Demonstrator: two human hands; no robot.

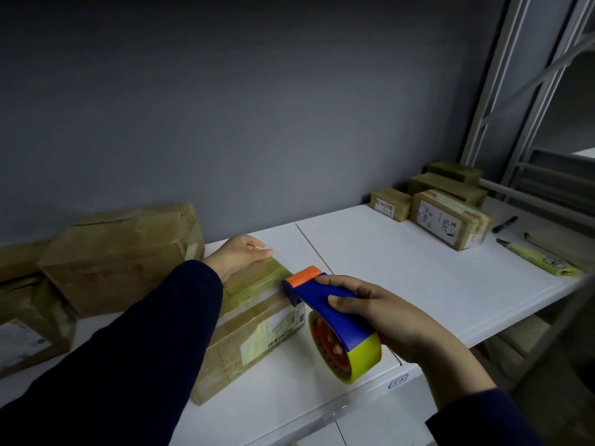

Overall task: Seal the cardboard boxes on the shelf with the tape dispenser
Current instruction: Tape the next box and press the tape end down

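A long cardboard box point(254, 336) lies on the white shelf point(402, 275) in front of me, with yellowish tape over its top. My left hand point(240, 254) rests flat on the box's far end, fingers straight. My right hand point(383, 313) grips a blue tape dispenser point(325, 304) with an orange cutter and a yellow tape roll point(360, 358). The cutter end touches the box's right top edge.
Larger cardboard boxes point(122, 255) stand at the left against the grey wall. Several small taped boxes point(447, 217) sit at the back right. A black marker point(505, 224) and a yellow utility knife point(537, 259) lie at the right edge beside a metal rack frame point(528, 91).
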